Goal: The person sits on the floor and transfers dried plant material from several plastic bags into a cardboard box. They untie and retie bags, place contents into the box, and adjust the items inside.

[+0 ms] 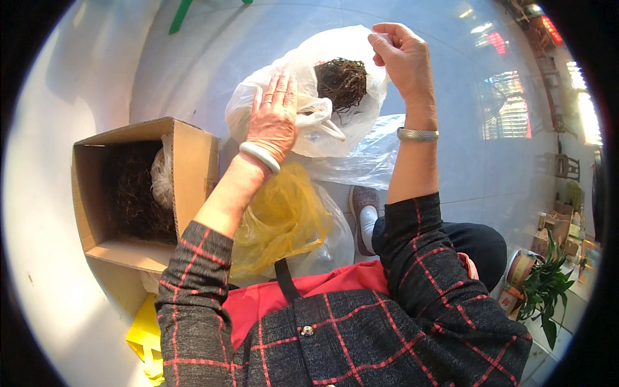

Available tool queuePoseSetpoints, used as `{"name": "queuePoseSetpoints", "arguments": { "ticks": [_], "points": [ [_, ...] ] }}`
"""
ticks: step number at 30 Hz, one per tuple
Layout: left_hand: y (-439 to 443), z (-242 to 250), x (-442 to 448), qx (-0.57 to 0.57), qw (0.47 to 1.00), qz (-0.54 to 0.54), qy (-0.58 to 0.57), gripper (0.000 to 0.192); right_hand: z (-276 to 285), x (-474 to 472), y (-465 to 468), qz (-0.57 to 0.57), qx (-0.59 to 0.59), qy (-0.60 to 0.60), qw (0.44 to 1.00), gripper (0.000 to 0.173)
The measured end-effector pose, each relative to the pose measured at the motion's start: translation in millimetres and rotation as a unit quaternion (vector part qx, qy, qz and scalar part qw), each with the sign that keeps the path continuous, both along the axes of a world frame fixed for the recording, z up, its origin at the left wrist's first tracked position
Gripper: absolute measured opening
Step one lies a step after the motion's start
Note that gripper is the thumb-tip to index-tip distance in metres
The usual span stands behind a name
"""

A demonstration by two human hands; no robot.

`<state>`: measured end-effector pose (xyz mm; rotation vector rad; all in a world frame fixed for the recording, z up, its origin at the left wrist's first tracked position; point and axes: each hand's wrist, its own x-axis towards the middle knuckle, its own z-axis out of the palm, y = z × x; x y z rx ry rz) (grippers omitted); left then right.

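Observation:
My left hand lies flat on a white plastic bag, fingers stretched and palm down. The bag rests on the floor with its mouth spread, and its loose handles fold beside my fingers. Inside sits a dark brown clump of tangled, root-like strands. My right hand is raised at the bag's far right rim, thumb and forefinger bent towards each other. Whether the thin film is pinched between them cannot be made out.
An open cardboard box at left holds a dark fibrous mass and a bunched white bag. A yellow plastic bag and clear plastic sheeting lie before me. A potted plant stands at right; green legs show at the top.

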<state>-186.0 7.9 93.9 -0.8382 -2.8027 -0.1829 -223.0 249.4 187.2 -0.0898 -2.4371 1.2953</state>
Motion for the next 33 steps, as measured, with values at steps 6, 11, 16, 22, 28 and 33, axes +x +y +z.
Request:
{"name": "queuePoseSetpoints", "arguments": {
  "ticks": [6,11,16,22,28,33],
  "points": [
    [-35,21,-22,0.673,0.648,0.039,-0.354,0.023,26,3,-15,0.013,-0.005,0.019,1.000,0.033],
    [-46,108,-17,0.792,0.513,0.059,-0.325,0.028,40,10,-36,0.191,-0.135,0.019,0.972,0.029],
    [-26,132,-12,0.793,0.518,0.017,-0.321,0.027,18,15,-81,0.305,0.065,-0.011,0.950,0.059],
    [-64,100,-25,0.527,0.796,-0.061,-0.292,0.078,2,8,-91,0.274,0.032,-0.045,0.960,0.019],
    [-55,10,-44,0.116,0.958,0.081,-0.250,0.104,16,8,-93,0.330,-0.048,-0.088,0.939,0.016],
    [-29,-50,-41,0.358,0.888,0.079,-0.278,0.033,10,4,-71,0.270,-0.005,0.028,0.963,0.024]
  ]
}}
